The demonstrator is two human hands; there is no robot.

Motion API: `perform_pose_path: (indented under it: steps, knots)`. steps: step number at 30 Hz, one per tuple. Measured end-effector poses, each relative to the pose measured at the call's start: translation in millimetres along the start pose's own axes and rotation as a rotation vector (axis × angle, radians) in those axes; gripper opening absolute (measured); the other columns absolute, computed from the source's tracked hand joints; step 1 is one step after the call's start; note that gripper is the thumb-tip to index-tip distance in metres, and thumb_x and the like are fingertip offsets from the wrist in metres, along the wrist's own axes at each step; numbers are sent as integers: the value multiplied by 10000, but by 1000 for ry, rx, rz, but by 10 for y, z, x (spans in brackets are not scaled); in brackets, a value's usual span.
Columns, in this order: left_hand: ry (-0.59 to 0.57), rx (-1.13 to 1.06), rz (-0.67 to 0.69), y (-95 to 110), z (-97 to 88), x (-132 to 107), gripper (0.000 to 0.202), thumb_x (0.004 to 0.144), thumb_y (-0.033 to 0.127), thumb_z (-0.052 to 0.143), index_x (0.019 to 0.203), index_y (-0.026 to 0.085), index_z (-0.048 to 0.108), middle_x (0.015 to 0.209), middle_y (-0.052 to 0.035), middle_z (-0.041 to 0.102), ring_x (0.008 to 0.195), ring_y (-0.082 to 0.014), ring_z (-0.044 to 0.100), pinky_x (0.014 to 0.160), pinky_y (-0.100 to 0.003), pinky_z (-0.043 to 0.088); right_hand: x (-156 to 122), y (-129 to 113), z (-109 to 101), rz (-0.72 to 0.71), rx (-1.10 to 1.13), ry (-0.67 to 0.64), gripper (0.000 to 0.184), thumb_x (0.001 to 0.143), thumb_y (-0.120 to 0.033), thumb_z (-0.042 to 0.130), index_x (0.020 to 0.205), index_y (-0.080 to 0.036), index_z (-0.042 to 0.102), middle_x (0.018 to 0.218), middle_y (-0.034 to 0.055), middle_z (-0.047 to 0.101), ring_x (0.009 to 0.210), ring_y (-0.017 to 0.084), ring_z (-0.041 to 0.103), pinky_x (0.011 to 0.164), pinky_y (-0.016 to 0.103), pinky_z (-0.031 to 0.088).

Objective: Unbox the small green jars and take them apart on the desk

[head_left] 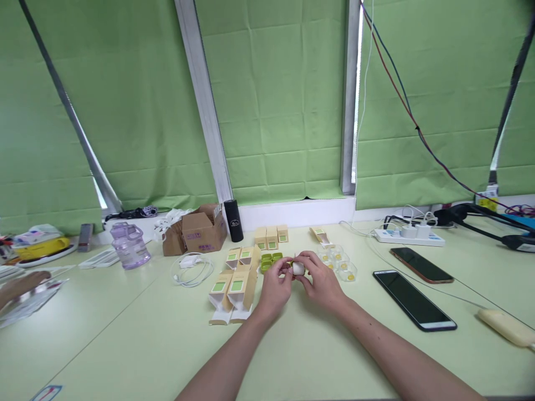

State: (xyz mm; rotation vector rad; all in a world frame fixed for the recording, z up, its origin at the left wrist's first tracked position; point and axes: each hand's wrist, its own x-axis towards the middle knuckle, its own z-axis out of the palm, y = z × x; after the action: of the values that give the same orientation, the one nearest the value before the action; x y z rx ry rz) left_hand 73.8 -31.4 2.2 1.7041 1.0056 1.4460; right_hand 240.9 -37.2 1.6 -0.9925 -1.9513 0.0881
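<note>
My left hand [276, 287] and my right hand [322, 280] meet over the table, fingers closed around a small white rounded piece [298, 269]. A bit of green shows at its edge; its kind is unclear, and my fingers hide part of it. Just left of my left hand are small green square cups [271, 260]. Beyond my right hand sit several clear round plastic cups [339, 260] with yellow centres. Small kraft-coloured boxes [237, 284] with green labels stand to the left, the front ones with white flaps open.
More small boxes [271, 238] stand further back, and a flattish one [321, 235] lies to their right. Two phones [413, 301], a power strip [409, 236] and a cream-coloured case [506, 327] are at right. At left are a purple jug [129, 245], a cardboard box [204, 229] and another person's hand [31, 280].
</note>
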Motion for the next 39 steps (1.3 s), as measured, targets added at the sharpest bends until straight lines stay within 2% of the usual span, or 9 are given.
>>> perform_pose_path:
  steps: [6,13,18,26,30,34,39]
  knots:
    - [13,80,30,-16,-16,0,296,945,343,604,1174,180,696,1056,-124,717,964,-235,703,835,-380,620,-2,31,16,-42,7,-12,429,956,-164,522,1353,-314,585,1291,87,613,1057,247,667,912,405,573]
    - [30,69,24,10,-22,1,309,956,413,596,1143,190,700,1130,-124,716,946,-225,709,802,-343,616,-3,54,49,-54,74,2,437,967,-177,511,1379,-312,570,1300,102,611,1092,264,659,923,429,582]
    - [45,94,11,34,-11,1,293,961,396,585,1136,193,705,1149,-129,720,958,-232,714,801,-343,608,8,24,42,-56,100,-6,425,968,-154,480,1354,-303,579,1294,108,609,1084,267,649,897,434,583]
    - [85,125,19,127,16,-4,222,940,345,598,1022,194,738,983,-88,757,745,-192,714,684,-301,573,39,-48,60,-61,121,-7,398,951,-117,465,1304,-267,570,1243,115,623,1082,268,626,895,437,558]
    - [89,155,26,142,13,-1,251,960,356,562,1033,193,738,968,-86,758,711,-191,709,691,-313,565,37,-53,66,-41,139,-10,357,970,-140,449,1289,-256,560,1234,117,623,1093,271,615,909,444,542]
    - [88,188,47,125,-30,10,265,955,371,581,1072,198,745,1047,-103,754,855,-219,715,819,-351,564,17,-23,64,18,216,5,307,984,-217,486,1272,-262,584,1193,107,651,1040,266,632,886,430,544]
    - [58,176,98,120,-100,5,285,875,356,702,1122,218,740,1158,-110,719,1086,-259,662,978,-395,512,40,3,58,174,347,54,277,932,-357,624,1190,-261,658,1132,81,705,957,253,652,833,410,554]
